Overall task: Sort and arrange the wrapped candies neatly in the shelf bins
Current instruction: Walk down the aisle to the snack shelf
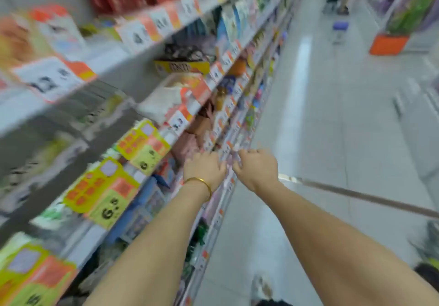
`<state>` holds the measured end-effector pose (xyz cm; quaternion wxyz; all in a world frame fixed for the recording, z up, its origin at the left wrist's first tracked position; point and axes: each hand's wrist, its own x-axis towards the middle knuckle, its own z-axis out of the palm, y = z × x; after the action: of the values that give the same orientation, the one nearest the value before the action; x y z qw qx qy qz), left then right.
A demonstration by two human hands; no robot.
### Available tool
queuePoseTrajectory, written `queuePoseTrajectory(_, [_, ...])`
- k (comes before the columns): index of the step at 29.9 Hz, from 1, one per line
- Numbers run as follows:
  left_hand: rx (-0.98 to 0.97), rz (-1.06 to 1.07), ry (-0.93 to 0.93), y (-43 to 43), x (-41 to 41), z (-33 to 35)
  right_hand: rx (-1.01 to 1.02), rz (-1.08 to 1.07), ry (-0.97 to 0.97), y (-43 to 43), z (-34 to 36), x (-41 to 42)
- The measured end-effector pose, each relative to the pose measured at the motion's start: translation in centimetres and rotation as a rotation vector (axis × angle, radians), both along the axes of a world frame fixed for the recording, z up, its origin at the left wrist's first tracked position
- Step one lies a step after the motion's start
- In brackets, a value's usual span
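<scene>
Left hand (204,168), thin gold bangle (202,179), reaching into grey metal shelving (111,65) | right hand (257,166) just beside it, fingers curling | both grips: cannot tell, blurred.

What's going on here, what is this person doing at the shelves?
A person in a shop aisle stretches both arms toward a low shelf edge. The left hand, a gold bangle on its wrist, and the right hand are close together there. Motion blur hides whether either hand grips anything.
</scene>
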<state>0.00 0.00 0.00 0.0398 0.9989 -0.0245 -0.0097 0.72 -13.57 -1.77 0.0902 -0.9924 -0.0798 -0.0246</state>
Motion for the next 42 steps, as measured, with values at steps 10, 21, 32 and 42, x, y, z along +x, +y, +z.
queuePoseTrajectory(10, [0.026, -0.187, 0.371, -9.4, 12.8, -14.4, -0.025, -0.212, 0.367, -10.5, -13.6, 9.3])
queuePoseTrajectory(21, [0.021, -0.321, 0.559, -19.1, 32.7, -20.1, -0.014, -0.346, 0.574, -20.7, -18.7, 26.7])
queuePoseTrajectory(32, [0.027, -0.417, 0.566, -31.8, 65.9, -20.5, -0.004, -0.433, 0.591, -34.6, -18.7, 57.8])
queuePoseTrajectory(42, [0.095, -0.446, 0.563, -50.0, 95.8, -20.8, 0.086, -0.548, 0.545, -52.6, -19.3, 87.9])
